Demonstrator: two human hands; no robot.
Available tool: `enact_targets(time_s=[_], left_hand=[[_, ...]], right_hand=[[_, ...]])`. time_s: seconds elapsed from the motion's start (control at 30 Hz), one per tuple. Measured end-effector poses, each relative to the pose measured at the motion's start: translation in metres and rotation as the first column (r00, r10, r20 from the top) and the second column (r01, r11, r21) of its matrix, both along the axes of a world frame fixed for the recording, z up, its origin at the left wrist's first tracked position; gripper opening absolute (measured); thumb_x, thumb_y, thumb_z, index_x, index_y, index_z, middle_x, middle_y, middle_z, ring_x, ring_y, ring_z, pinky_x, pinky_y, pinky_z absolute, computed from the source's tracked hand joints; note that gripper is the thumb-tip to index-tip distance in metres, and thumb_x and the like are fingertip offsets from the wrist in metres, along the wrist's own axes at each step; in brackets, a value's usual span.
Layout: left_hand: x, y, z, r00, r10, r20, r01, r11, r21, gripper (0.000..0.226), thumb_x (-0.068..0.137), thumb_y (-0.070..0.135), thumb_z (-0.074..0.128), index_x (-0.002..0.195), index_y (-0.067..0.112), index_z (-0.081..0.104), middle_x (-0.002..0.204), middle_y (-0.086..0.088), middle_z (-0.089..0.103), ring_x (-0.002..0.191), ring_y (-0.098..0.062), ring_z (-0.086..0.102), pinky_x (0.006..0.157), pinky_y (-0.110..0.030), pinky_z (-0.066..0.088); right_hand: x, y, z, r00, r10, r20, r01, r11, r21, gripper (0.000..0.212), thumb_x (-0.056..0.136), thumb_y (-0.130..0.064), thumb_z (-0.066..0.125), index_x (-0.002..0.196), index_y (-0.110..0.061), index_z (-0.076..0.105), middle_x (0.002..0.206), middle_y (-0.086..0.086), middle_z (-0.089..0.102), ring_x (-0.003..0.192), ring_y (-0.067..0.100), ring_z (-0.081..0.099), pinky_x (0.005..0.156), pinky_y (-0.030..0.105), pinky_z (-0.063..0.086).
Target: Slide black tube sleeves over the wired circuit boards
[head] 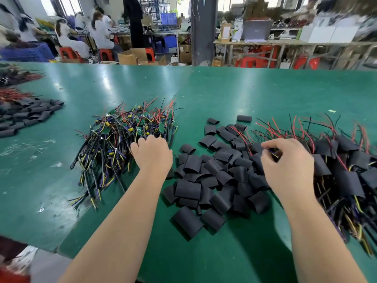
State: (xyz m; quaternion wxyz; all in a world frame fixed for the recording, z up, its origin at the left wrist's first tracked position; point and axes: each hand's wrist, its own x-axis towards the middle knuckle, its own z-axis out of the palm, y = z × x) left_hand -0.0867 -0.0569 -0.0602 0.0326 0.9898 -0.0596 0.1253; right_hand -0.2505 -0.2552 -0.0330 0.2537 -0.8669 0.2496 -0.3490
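A tangled heap of wired circuit boards (pixel 130 131), green boards with red, black, yellow and blue leads, lies on the green table left of centre. My left hand (pixel 152 155) rests on its right edge, fingers curled down into the wires; what it grips is hidden. A loose pile of flat black tube sleeves (pixel 214 176) fills the middle. My right hand (pixel 285 166) hovers over the pile's right side, thumb and fingers pinched on a wired assembly with thin yellow and blue wires (pixel 273 153). To the right lies a heap of sleeved boards (pixel 344 176) with red and black leads sticking out.
The green table (pixel 224 94) stretches far ahead. A second pile of black sleeves (pixel 28 115) and red wires (pixel 12 94) sits at the far left. Beyond the table's far edge are seated people, red stools, cardboard boxes and cluttered benches.
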Motion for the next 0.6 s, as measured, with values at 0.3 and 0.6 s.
enact_targets(time_s=[0.3,0.6], left_hand=[[0.015,-0.007,0.006,1.000,0.002,-0.016,-0.003,0.997,-0.080,0.018,0.096,0.029,0.050,0.083,0.020,0.060,0.096,-0.003,0.061,0.103,-0.028,0.048,0.079,-0.039,0.023],[-0.032,0.004,0.028,0.827,-0.509,0.238,0.561,0.723,-0.403,0.006,0.090,0.017,0.061,0.087,0.023,0.062,0.088,0.010,0.051,0.090,-0.015,0.040,0.083,-0.035,0.023]], right_hand=[[0.007,0.006,-0.007,0.990,0.133,0.035,-0.137,0.970,0.200,0.017,0.086,-0.007,0.062,0.086,-0.021,0.072,0.077,-0.011,0.066,0.068,0.002,0.058,0.064,0.012,0.036],[0.014,0.013,-0.003,0.810,0.124,0.574,-0.576,-0.021,0.817,0.047,0.065,-0.025,0.075,0.108,-0.008,0.062,0.095,0.008,0.071,0.065,0.011,0.065,0.053,0.017,0.049]])
